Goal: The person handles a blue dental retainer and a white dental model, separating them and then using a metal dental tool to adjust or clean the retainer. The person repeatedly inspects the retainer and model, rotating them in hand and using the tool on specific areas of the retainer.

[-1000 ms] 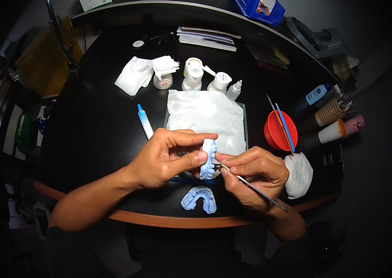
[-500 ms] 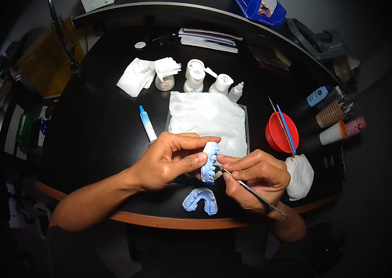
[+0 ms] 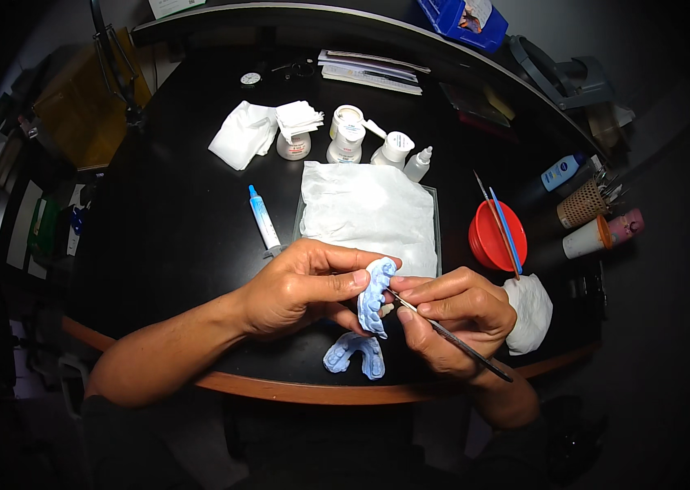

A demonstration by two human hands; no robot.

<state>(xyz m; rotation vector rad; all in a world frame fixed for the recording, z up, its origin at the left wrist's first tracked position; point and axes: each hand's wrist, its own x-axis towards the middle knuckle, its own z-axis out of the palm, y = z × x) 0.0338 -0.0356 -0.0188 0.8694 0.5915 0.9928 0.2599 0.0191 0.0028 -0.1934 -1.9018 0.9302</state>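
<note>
A light-blue dental cast with a row of teeth is gripped between the thumb and fingers of my left hand. Pinched like a pen in my right hand is a thin metal dental instrument. Its tip lies against or very near the toothed side of the cast; the exact contact is too small to tell. A small ivory piece shows behind the cast, partly hidden. Below my hands, a second blue dental cast, horseshoe-shaped, rests on the black table.
White tissue covers a flat tray beyond my hands. Small white jars and a dropper bottle stand behind it. A blue-capped syringe lies left. Right are a red bowl with brushes across it and crumpled tissue.
My left hand has shifted the cast slightly down and right and tilted it the other way. The instrument's tip has come closer to the teeth, its handle now turned differently.
</note>
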